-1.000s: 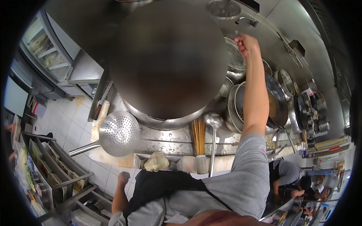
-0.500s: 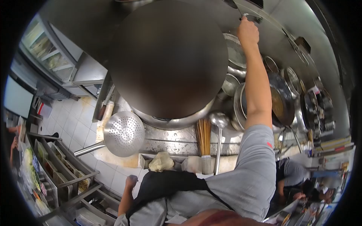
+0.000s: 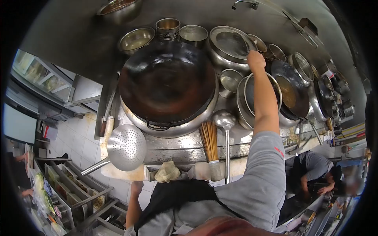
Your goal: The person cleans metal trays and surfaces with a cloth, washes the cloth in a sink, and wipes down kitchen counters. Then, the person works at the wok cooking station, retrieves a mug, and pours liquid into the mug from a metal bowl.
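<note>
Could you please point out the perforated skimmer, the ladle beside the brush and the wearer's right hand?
Perforated skimmer (image 3: 126,147): head view, perforated bowl.
Ladle (image 3: 225,119): head view, bowl.
Right hand (image 3: 256,61): head view, back of hand.

I can read no words or numbers here, the small red marking (image 3: 279,151) on my short grey cloth sleeve (image 3: 262,163) being too blurred

The dark blur that hid the wok (image 3: 167,84) has cleared, baring its inside, a metal bowl (image 3: 126,37) at its 11 o'clock and pots (image 3: 168,25) at 12 and 1. The right hand (image 3: 256,61), up at the tap (image 3: 254,5) half a second ago, has dropped towards 6 o'clock, to the big pot's (image 3: 219,56) 4 o'clock edge.
</note>
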The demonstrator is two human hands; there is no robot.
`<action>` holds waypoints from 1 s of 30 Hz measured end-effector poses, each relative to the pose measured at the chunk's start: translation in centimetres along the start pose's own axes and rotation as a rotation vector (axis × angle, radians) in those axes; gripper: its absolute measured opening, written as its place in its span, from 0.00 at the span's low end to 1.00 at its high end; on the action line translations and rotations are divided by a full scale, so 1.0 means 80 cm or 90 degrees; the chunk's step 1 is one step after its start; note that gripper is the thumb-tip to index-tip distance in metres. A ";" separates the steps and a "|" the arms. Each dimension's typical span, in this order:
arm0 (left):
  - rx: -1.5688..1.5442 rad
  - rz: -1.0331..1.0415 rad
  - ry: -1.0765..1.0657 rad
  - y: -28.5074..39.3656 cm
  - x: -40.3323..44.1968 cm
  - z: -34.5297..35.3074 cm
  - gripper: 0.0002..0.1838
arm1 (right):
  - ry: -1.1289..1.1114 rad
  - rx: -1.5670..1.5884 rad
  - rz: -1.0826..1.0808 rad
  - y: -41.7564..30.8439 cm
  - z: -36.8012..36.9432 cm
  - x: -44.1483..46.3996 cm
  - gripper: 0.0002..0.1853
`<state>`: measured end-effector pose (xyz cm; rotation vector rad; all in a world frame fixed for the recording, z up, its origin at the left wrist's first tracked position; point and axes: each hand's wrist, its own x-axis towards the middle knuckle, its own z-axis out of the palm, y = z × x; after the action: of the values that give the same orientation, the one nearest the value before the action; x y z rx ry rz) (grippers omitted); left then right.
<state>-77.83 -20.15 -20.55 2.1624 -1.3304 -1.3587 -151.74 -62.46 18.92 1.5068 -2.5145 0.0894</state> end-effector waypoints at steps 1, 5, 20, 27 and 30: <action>0.019 0.005 0.012 -0.003 -0.008 0.001 0.17 | 0.002 0.104 0.089 -0.002 0.003 0.008 0.14; -0.068 -0.128 0.013 0.000 -0.069 0.005 0.11 | -0.391 0.326 0.185 0.034 0.030 0.114 0.15; 0.030 0.004 -0.039 -0.005 0.031 0.007 0.07 | -0.323 1.120 0.368 0.053 0.033 -0.059 0.07; 0.034 0.124 -0.042 -0.009 0.046 0.019 0.08 | -0.179 0.912 0.292 0.081 -0.051 -0.098 0.18; 0.056 -0.037 -0.081 0.023 0.007 0.018 0.10 | 0.020 0.508 0.164 0.078 -0.063 -0.096 0.15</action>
<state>-79.93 -21.26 -20.49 2.2205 -1.4086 -1.5100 -153.00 -52.02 22.59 1.3375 -2.7727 1.2659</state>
